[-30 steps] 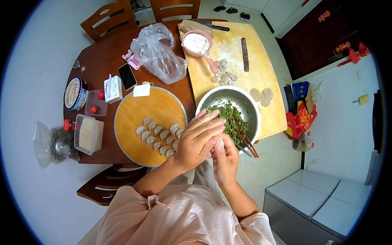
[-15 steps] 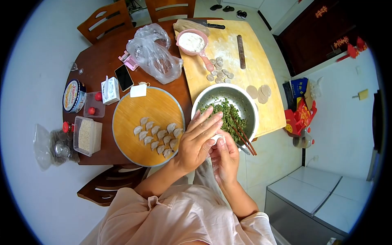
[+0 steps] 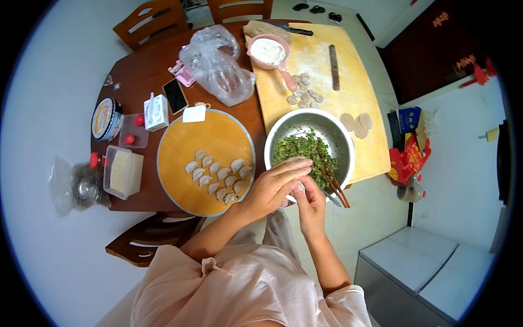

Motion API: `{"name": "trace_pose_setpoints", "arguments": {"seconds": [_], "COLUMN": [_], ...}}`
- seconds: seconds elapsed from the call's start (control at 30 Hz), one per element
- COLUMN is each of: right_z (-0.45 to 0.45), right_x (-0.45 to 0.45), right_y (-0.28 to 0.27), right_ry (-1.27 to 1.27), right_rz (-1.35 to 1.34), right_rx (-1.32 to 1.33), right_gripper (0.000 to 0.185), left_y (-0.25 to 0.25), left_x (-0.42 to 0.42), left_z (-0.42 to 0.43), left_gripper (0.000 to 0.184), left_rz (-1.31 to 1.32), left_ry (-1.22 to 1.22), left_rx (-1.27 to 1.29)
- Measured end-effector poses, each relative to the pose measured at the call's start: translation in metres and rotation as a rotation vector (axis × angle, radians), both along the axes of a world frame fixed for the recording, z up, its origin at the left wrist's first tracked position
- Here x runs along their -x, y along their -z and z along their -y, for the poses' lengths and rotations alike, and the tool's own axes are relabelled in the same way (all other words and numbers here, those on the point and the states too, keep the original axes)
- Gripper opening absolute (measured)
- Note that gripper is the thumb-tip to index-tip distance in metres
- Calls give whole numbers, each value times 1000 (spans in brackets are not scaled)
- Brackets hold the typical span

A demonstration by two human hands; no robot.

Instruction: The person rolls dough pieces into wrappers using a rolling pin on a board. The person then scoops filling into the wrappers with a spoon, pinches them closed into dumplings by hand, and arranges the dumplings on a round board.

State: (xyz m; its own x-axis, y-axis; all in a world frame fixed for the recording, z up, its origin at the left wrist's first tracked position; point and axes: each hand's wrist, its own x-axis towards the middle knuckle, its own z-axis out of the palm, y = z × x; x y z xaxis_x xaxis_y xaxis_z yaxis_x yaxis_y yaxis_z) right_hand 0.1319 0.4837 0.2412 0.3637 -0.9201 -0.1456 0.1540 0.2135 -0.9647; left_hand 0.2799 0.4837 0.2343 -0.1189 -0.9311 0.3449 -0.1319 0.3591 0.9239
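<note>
My left hand (image 3: pixel 272 189) and my right hand (image 3: pixel 311 210) meet at the near rim of a steel bowl (image 3: pixel 271 143). Between their fingertips is a small dumpling (image 3: pixel 299 187), mostly hidden. The left fingers lie stretched over it with the thumb underneath; my right thumb and fingers pinch its edge. Green chopped filling (image 3: pixel 297 150) fills part of the bowl, and a pair of chopsticks (image 3: pixel 336 188) leans out over the right rim beside a metal handle. Left of my hands, several folded dumplings (image 3: pixel 223 173) rest on a round wooden board (image 3: pixel 180 141).
A floured wooden board (image 3: pixel 354 65) carries a rolling pin (image 3: pixel 334 67), dough pieces (image 3: pixel 305 95), flat wrappers (image 3: pixel 361 125), a pink scoop of flour (image 3: pixel 268 50) and a knife (image 3: pixel 299 31). A plastic bag (image 3: pixel 218 65), phone (image 3: pixel 175 96) and rice container (image 3: pixel 124 171) stand leftward.
My left fingers have tipped flatter and closed in over the dumpling, which shows less now. Both hands are drawn tighter together. The whole view has shifted slightly.
</note>
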Motion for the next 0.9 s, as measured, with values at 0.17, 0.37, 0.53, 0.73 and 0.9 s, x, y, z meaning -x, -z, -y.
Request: {"name": "trace_pose_setpoints", "arguments": {"seconds": [0.17,0.37,0.53,0.73,0.9], "right_z": [6,9,19,39,64], "right_x": [16,52,61,84,115], "right_y": [34,40,28,24,25], "right_ry": [-15,15,80,121,205], "right_rz": [-110,-197,-233,-242,-291], "right_rx": [-58,-79,-41,-12,33], "right_gripper": [34,29,28,27,26], "left_y": [84,211,224,213,212], "left_x": [-29,-104,-118,-116,-112], "left_z": [-11,-18,-16,-15,-17], "left_gripper": [32,17,14,14,16], "left_rz": [-525,70,509,665,676], "left_ry": [-328,-677,-638,-613,-594], "left_rx": [-633,-633,-481,-438,-451]}}
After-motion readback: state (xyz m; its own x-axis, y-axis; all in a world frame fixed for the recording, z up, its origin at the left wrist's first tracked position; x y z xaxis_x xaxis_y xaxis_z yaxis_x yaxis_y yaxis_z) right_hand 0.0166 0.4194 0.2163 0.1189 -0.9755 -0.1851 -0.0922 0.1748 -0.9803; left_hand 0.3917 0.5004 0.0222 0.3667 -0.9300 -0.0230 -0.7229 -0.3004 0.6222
